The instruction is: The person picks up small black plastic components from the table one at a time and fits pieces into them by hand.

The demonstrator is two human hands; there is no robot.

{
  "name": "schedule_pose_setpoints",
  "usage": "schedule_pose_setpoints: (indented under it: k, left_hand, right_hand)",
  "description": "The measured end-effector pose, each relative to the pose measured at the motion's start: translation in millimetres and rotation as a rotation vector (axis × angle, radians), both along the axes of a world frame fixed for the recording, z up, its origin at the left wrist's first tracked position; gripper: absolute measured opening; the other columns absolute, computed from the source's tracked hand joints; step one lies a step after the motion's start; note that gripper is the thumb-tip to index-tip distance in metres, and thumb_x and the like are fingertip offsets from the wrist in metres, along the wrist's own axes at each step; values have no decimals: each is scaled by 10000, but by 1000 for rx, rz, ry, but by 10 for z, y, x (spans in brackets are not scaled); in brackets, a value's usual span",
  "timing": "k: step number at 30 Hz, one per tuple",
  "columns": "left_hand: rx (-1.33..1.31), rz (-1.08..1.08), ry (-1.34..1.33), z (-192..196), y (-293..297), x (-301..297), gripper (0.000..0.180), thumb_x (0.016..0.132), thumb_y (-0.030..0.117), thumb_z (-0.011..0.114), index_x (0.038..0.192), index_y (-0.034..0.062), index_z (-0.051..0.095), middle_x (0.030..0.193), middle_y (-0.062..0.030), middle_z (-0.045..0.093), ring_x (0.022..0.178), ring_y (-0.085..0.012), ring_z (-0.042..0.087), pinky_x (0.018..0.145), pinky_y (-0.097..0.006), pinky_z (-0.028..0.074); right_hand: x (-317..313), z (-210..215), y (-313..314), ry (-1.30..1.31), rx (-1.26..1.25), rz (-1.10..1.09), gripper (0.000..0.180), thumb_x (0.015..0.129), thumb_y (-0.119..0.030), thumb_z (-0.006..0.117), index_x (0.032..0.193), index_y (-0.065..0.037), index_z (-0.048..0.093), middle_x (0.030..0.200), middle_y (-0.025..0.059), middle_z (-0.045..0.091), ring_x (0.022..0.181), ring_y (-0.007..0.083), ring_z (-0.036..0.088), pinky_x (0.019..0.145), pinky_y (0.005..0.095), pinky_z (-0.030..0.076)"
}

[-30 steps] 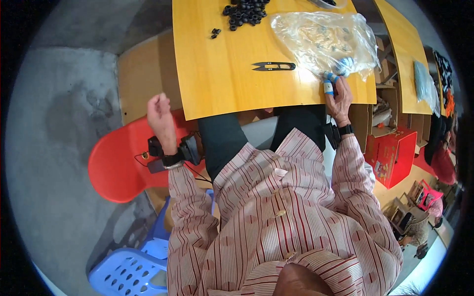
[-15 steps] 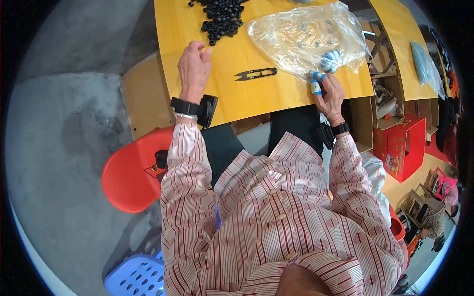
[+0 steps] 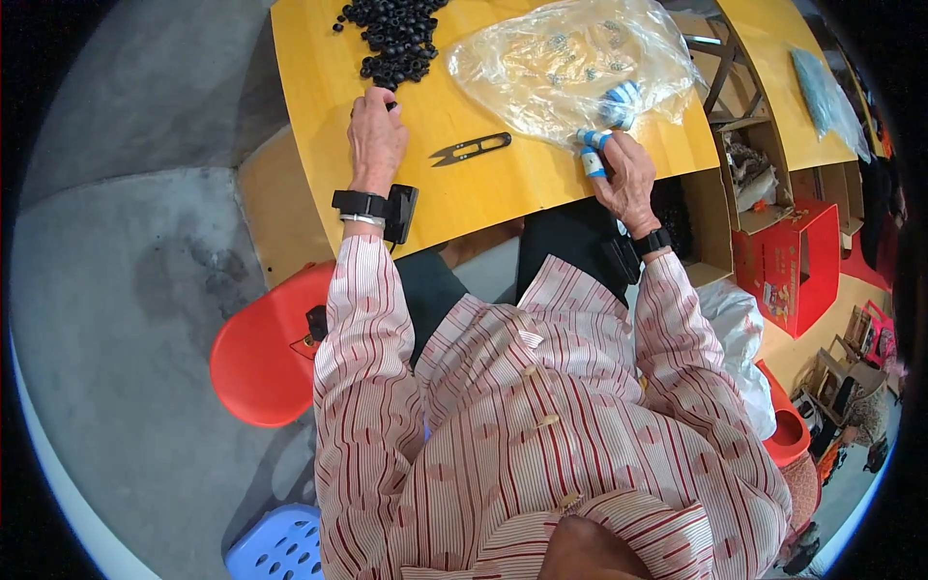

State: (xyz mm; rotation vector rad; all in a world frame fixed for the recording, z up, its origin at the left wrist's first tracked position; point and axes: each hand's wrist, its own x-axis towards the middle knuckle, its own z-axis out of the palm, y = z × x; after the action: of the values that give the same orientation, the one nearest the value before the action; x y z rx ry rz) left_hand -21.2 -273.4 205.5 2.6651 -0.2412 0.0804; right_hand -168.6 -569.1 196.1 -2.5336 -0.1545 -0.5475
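My left hand (image 3: 376,142) is at the near edge of a pile of small black ring-like pieces (image 3: 401,39). Its fingers are bent around one of the black pieces (image 3: 391,105), which is partly hidden. My right hand (image 3: 626,179) rests over the table's front part, thumb and forefinger wrapped in blue-and-white tape. Those two tips come close together, the other fingers curled; anything between them is too small to tell. Just beyond lies a clear plastic bag (image 3: 541,72), with a blue-and-white roll (image 3: 620,104) at it. Black thread snips (image 3: 471,149) lie between my hands.
The yellow table (image 3: 454,203) curves along in front of me. A red stool (image 3: 271,348) stands at the left, a blue perforated plastic seat (image 3: 280,546) below it. On the right are an open cardboard box (image 3: 710,222), a red box (image 3: 788,271) and a second yellow table (image 3: 773,87).
My left hand has moved forward to the pile, and its fingers have closed in at a black piece. My right hand keeps its pinch-like pose. The view has shifted slightly.
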Motion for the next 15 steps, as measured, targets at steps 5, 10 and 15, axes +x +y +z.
schedule_pose_setpoints:
  k: [5,10,15]
  left_hand:
    - [-21,-86,-94,5,12,-224,180,829,71,549,1001,21,537,945,-188,573,910,-352,556,777,-411,447]
    - [-353,-86,100,76,67,-454,212,864,82,545,1064,10,534,933,-106,571,843,-218,556,754,-319,453]
    - [-1530,-65,569,479,14,-835,250,905,91,540,1127,-18,499,984,-75,547,840,-121,512,772,-244,432]
  right_hand:
    - [3,-13,-10,-36,-21,4,143,772,-110,619,908,-67,615,689,88,456,620,250,502,556,328,413]
    - [4,-2,5,-32,-28,7,138,782,-119,614,906,-59,605,699,96,459,626,256,504,561,330,418]
    - [1,23,-3,-38,-26,10,125,790,-126,613,892,-54,597,698,97,455,623,253,500,551,327,412]
